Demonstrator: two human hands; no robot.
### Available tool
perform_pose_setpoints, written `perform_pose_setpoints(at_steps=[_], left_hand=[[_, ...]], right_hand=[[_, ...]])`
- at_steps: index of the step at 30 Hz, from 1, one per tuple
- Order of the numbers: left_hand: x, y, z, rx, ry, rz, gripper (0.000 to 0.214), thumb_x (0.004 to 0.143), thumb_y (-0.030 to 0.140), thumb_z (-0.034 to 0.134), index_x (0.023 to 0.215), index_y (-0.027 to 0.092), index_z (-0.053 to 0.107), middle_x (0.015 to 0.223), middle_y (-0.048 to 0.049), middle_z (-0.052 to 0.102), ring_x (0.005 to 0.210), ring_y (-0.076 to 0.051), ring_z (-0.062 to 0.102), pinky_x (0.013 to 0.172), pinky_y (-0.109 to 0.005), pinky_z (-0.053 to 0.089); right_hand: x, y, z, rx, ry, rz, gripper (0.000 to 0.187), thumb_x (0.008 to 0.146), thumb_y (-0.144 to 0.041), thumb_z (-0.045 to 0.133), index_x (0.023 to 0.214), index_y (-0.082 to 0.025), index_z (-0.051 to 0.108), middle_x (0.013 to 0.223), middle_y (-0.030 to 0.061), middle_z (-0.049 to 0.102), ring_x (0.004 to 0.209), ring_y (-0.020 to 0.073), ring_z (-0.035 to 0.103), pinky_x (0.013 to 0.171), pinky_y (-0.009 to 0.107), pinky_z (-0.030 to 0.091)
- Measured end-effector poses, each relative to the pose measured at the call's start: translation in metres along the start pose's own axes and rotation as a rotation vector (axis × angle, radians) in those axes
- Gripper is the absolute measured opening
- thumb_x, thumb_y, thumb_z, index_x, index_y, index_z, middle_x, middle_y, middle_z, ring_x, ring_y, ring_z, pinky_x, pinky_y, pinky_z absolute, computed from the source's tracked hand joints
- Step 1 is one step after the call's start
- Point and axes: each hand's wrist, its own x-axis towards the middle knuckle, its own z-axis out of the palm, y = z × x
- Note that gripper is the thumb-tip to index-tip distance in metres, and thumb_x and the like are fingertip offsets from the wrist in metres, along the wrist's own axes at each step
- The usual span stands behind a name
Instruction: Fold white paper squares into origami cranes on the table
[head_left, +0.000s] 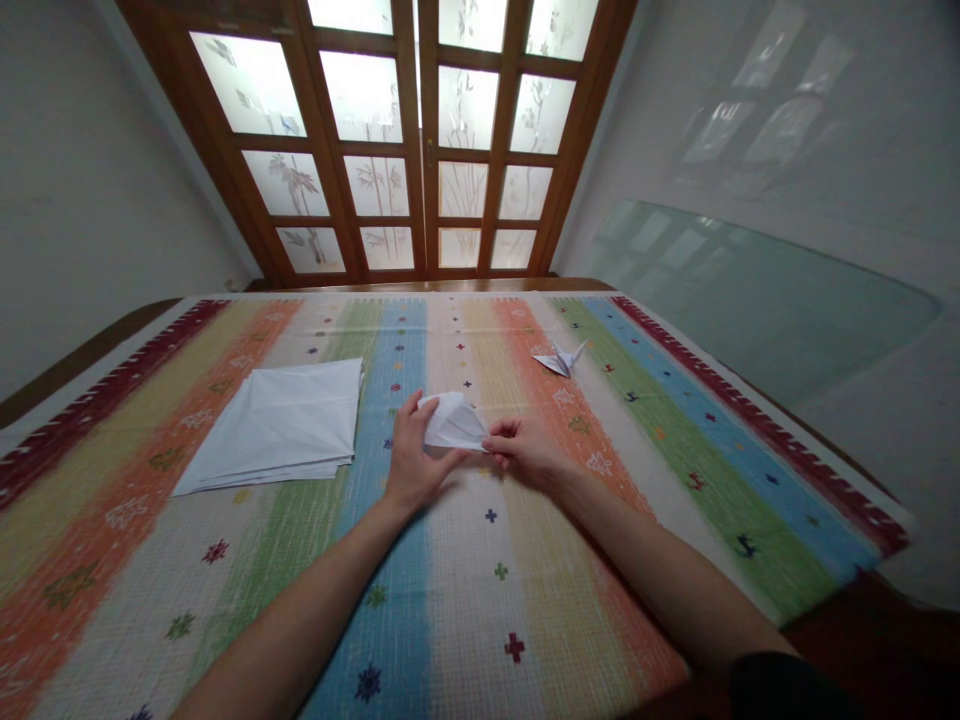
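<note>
Between my two hands is a small piece of folded white paper [454, 420], held just over the striped tablecloth. My left hand [417, 455] grips its left side, fingers at the upper edge and thumb along the lower edge. The fingertips of my right hand [523, 446] pinch its right corner. Creases run across the paper's face; its underside is hidden. To the left lies a stack of white paper sheets [281, 415] with crease lines on the top sheet. A folded paper crane [559, 358] stands beyond my right hand, apart from it.
The table is covered by a striped, patterned tablecloth [510, 590]. A pale green glass panel [757, 275] leans by the right wall. Wooden doors with frosted panes [379, 190] stand past the table's far edge.
</note>
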Motion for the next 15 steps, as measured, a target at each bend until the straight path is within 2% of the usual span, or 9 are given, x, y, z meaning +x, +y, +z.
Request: perform_pose_setpoints(at_steps=[2,6,8,11,13,15], left_hand=[[-0.0009,-0.0005,0.0003,0.029,-0.073,0.030,0.070,0.071,0.050,0.073,0.130,0.020,0.048,0.137,-0.0161,0.048,0.127,-0.032,0.047,0.104,-0.050,0.040],[-0.0004,-0.0037,-0.0009,-0.007,-0.113,-0.011,0.050,0.081,0.046,0.066,0.122,0.020,0.055,0.125,-0.0134,0.058,0.119,-0.028,0.054,0.100,-0.048,0.044],[-0.0001,-0.0041,-0.0017,-0.050,-0.153,0.000,0.056,0.077,0.047,0.070,0.124,0.021,0.054,0.130,-0.0143,0.056,0.123,-0.029,0.052,0.101,-0.050,0.044],[0.0000,-0.0022,-0.0014,-0.154,-0.289,-0.007,0.080,0.065,0.045,0.080,0.134,0.022,0.047,0.141,-0.0160,0.049,0.128,-0.031,0.049,0.102,-0.050,0.043],[0.0004,-0.0002,-0.0006,-0.238,-0.370,-0.071,0.079,0.066,0.039,0.079,0.136,0.022,0.046,0.135,-0.0152,0.055,0.120,-0.028,0.057,0.100,-0.047,0.046],[0.0013,0.0020,-0.0001,-0.308,-0.382,-0.156,0.070,0.071,0.034,0.075,0.134,0.022,0.049,0.127,-0.0140,0.062,0.109,-0.024,0.063,0.096,-0.044,0.049]], right_hand=[[-0.0008,-0.0032,-0.0014,-0.020,0.011,0.005,0.035,0.049,-0.036,0.085,0.058,-0.016,0.056,0.049,-0.0039,0.057,0.037,0.0046,0.043,0.036,0.017,0.029],[-0.0025,-0.0056,-0.0015,-0.059,0.010,-0.055,0.038,0.050,-0.033,0.083,0.051,-0.019,0.048,0.041,-0.0084,0.046,0.036,0.0034,0.035,0.036,0.017,0.021],[-0.0021,-0.0046,-0.0012,-0.066,-0.008,-0.071,0.041,0.050,-0.034,0.082,0.049,-0.019,0.044,0.040,-0.0093,0.042,0.036,0.0034,0.032,0.036,0.018,0.019],[0.0001,-0.0015,-0.0023,-0.061,-0.047,-0.083,0.050,0.048,-0.042,0.084,0.048,-0.021,0.039,0.039,-0.0098,0.038,0.035,0.0035,0.028,0.036,0.019,0.016],[0.0018,0.0008,-0.0036,-0.041,-0.073,-0.107,0.057,0.046,-0.050,0.084,0.047,-0.021,0.035,0.039,-0.0100,0.035,0.036,0.0036,0.026,0.037,0.020,0.015],[0.0024,0.0025,-0.0044,-0.015,-0.104,-0.123,0.064,0.043,-0.058,0.084,0.046,-0.022,0.031,0.039,-0.0097,0.034,0.037,0.0036,0.024,0.038,0.021,0.014]])
